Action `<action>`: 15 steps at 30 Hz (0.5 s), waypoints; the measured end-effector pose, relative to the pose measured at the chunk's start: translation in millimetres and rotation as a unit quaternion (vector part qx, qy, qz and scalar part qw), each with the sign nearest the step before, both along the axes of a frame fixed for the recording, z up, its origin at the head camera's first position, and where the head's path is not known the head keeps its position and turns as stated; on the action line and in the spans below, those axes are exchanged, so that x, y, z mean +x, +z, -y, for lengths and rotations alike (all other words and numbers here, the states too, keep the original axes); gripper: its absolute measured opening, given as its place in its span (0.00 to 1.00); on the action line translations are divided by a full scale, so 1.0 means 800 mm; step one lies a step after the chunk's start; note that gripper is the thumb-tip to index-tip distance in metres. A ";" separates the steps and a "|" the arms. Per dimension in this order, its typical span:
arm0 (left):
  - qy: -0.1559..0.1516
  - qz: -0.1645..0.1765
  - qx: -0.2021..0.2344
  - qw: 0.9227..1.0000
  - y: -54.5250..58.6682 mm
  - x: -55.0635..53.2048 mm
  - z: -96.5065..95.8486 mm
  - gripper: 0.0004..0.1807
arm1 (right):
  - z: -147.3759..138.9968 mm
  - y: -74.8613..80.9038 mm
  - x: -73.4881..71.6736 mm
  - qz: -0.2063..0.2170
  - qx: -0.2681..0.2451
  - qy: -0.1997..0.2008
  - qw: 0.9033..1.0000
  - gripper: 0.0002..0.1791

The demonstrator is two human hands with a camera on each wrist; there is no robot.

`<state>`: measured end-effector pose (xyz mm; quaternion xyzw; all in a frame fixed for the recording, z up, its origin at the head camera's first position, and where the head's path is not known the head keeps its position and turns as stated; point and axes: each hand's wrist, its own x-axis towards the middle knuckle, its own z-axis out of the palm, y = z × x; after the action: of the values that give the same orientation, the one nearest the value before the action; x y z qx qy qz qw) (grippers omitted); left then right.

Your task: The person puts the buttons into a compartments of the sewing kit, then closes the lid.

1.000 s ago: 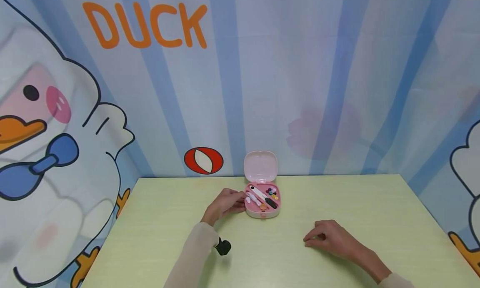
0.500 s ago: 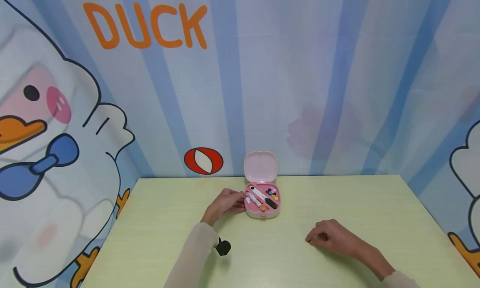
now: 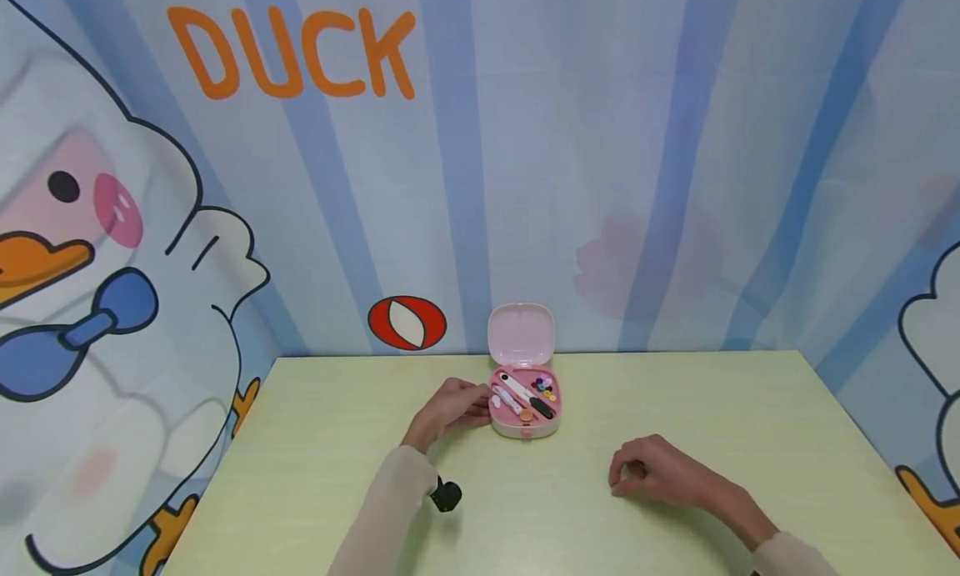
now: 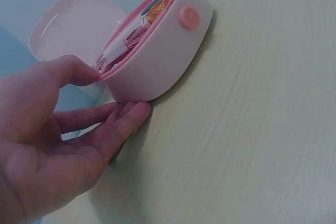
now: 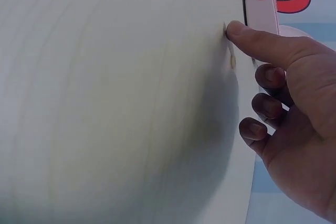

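Observation:
A small pink-and-white sewing box stands at the table's back edge, its lid raised. Inside lie buttons, a white tool with a black end and a thread bundle. My left hand holds the box's left side, thumb at the rim and fingers low against the wall. To the right and nearer, my right hand is low over the table. Thumb and forefinger meet on a thin, needle-like piece with a yellowish end; its exact kind is unclear, and the forefinger is mostly hidden.
The pale wooden table ends at a printed blue-and-white curtain directly behind the box. A black wrist device sits at the left sleeve.
My right hand has shifted slightly, its knuckles rising a little and the ring of thumb and forefinger widening. The left hand and sewing box have stayed still.

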<state>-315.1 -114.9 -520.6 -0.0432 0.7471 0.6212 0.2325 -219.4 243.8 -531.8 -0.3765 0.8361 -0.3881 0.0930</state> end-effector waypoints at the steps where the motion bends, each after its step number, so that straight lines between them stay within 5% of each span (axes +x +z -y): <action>1: 0.000 0.000 0.001 1.000 0.000 0.000 0.000 0.20 | 0.002 0.001 -0.001 0.003 0.003 0.001 1.000 0.04; 15: -0.001 -0.003 0.000 1.000 0.001 0.001 -0.001 0.19 | 0.039 0.020 -0.031 0.006 0.006 -0.007 1.000 0.03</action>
<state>-314.5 -114.2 -519.4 -0.0408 0.7480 0.6211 0.2304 -243.8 212.4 -515.5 -0.3680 0.8404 -0.3857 0.0976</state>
